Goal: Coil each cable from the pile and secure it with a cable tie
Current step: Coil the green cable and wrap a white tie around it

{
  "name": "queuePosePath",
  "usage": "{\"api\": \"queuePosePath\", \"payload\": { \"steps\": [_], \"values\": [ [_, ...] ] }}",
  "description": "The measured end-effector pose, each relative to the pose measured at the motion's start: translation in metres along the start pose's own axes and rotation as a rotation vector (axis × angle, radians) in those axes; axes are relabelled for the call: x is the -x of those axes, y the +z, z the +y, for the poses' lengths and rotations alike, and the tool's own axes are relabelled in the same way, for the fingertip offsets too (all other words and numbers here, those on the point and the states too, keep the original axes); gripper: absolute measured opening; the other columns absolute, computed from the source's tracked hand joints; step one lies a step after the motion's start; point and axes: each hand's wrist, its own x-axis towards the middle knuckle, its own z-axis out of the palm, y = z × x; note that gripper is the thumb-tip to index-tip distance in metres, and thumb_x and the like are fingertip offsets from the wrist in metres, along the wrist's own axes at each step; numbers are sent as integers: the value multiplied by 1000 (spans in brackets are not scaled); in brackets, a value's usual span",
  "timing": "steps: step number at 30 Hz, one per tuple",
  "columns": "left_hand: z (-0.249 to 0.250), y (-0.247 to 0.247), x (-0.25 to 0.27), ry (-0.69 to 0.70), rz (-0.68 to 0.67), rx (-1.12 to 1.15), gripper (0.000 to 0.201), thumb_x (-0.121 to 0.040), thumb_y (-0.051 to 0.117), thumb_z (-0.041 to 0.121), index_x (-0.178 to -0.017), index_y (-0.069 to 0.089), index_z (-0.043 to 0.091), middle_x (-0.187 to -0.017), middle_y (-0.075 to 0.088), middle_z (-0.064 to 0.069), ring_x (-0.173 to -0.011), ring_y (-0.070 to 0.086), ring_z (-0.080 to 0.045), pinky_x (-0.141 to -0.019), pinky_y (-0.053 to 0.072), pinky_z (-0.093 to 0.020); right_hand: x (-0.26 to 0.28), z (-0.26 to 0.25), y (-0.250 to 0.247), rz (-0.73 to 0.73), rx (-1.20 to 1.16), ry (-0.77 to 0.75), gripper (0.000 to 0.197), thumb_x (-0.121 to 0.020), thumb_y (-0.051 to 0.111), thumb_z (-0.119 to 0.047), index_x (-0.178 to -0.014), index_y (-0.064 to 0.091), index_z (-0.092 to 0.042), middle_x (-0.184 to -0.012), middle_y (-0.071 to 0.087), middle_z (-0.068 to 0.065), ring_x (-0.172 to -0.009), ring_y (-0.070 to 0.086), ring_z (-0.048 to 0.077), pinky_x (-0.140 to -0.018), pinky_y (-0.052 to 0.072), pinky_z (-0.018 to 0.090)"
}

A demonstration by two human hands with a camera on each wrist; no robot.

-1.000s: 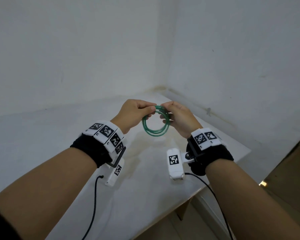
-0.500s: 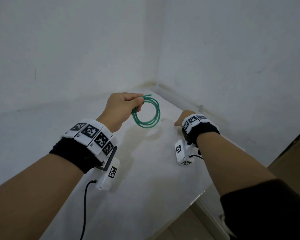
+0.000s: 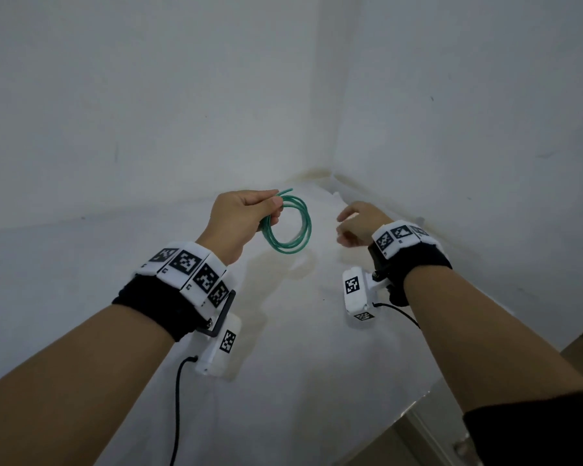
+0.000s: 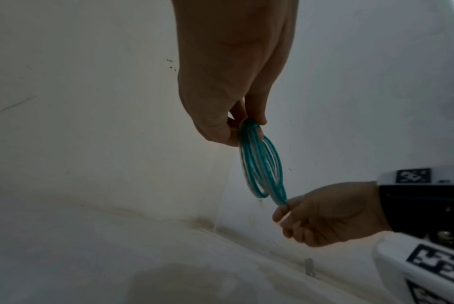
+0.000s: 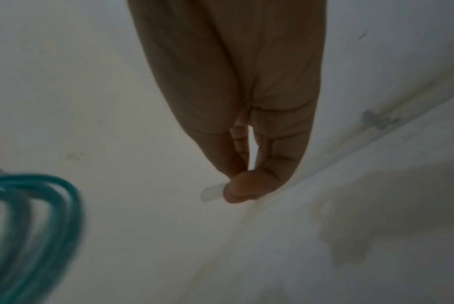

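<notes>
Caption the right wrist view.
Right hand pinching a pale cable tie; blurred green cable coil beside it.

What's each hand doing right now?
Left hand: pinches the coiled green cable.
Right hand: pinches a small clear strip, likely a cable tie.

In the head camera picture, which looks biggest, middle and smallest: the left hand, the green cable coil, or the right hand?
1. left hand
2. green cable coil, only slightly smaller, so that order is unsure
3. right hand, partly turned away
</notes>
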Motion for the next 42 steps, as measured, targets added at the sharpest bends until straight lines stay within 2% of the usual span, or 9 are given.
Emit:
{"api": "queuePosePath", "payload": {
  "steps": [3, 6, 12, 16, 21, 28, 34, 38, 42],
  "values": [
    [12, -19, 8, 30, 86, -2, 13, -87, 63, 3, -99, 68, 1, -82, 65, -14, -68, 59, -18, -75, 55, -25, 28, -27, 14, -126, -328, -150, 23, -91, 41, 13, -79, 57, 0, -70, 57, 17, -44, 61, 14, -52, 57, 23],
    [22, -41, 18, 66, 179, -14, 2, -86, 64, 3, -86, 63, 5, -80, 66, -14, -66, 61, -19, -74, 56, -28, 57, -45, 32, -269, -519, -311, 8, -88, 54, 10, -88, 60, 5, -74, 64, 16, -60, 68, 19, -65, 59, 25],
    [40, -88, 45, 132, 284, -41, 9, -87, 62, 2, -79, 59, 5, -78, 66, -13, -65, 61, -18, -73, 56, -27, 110, -75, 70, -241, -425, -579, 16, -96, 52, -12, -86, 62, -5, -63, 60, 5, -44, 55, 13, -46, 46, 22],
    [48, -113, 64, 164, 324, -75, 11, -87, 63, 2, -78, 59, 7, -75, 64, -8, -64, 58, -14, -69, 53, -22, 134, -84, 96, -353, -463, -613, 22, -99, 45, -15, -83, 59, -6, -57, 56, 3, -39, 45, 13, -41, 36, 21],
    [55, -137, 91, 199, 306, -91, 7, -87, 63, 3, -81, 60, 7, -77, 66, -8, -65, 58, -14, -69, 53, -22, 155, -94, 136, -435, -359, -635, 24, -100, 41, -13, -83, 56, -6, -59, 57, 5, -40, 49, 13, -42, 39, 22],
    [56, -162, 115, 168, 332, -113, 3, -84, 67, 3, -83, 64, 2, -75, 66, -12, -66, 61, -18, -69, 54, -26, 170, -111, 171, -490, -503, -740, 15, -101, 36, -9, -95, 49, -4, -76, 61, 15, -58, 64, 20, -58, 52, 28],
    [59, -179, 123, 177, 375, -114, 3, -83, 68, 3, -84, 67, 2, -73, 65, -11, -64, 60, -17, -77, 55, -30, 174, -109, 196, -426, -408, -874, 16, -97, 41, 1, -92, 54, -6, -81, 60, 11, -64, 64, 18, -66, 55, 29],
    [59, -184, 128, 133, 369, -91, 2, -84, 68, 5, -83, 67, 3, -76, 67, -11, -66, 62, -16, -75, 57, -25, 174, -110, 207, -345, -479, -893, 15, -93, 51, 1, -89, 60, -11, -109, 51, 20, -71, 66, 16, -71, 57, 27],
    [61, -192, 129, 60, 351, -25, 5, -86, 65, 5, -87, 67, 0, -82, 67, -11, -69, 62, -15, -74, 56, -22, 176, -109, 213, -423, -464, -888, 16, -96, 45, 1, -94, 59, -6, -103, 62, 23, -78, 64, 18, -76, 56, 25]
  ]
}}
